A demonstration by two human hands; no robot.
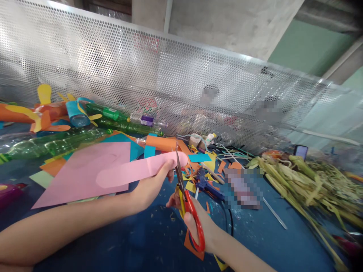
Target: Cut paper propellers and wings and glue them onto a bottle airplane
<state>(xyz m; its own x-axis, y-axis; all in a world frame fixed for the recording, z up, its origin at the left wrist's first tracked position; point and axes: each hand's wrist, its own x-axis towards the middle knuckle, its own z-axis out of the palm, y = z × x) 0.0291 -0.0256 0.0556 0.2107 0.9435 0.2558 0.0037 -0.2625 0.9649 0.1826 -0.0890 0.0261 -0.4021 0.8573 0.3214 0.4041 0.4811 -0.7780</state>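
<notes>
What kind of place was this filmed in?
Probably a craft workspace: green plastic bottles and a blue glue gun lie among coloured paper scraps on a blue surface, before a perforated metal screen.

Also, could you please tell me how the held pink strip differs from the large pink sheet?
The pink strip is narrow with rounded ends; the pink sheet is broad with straight edges. The strip is held up in the left hand, while the sheet lies over other paper. Both are pink.
</notes>
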